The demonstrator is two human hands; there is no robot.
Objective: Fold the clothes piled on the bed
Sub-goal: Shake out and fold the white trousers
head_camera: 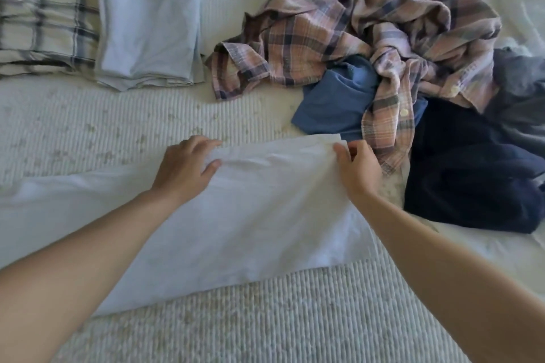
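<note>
White garment (236, 215) pinched by both hands (188, 165)

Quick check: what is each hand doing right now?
Left hand: fingers curled, grips the far edge of the white garment.
Right hand: pinches the same garment's far right corner.

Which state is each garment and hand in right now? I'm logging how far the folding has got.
white garment: spread flat, far edge held by both hands
left hand: grips far edge
right hand: pinches far right corner
light blue garment: folded
cream plaid garment: folded
pink plaid shirt: crumpled, unfolded
blue garment: crumpled under plaid shirt
navy garment: unfolded heap
</note>
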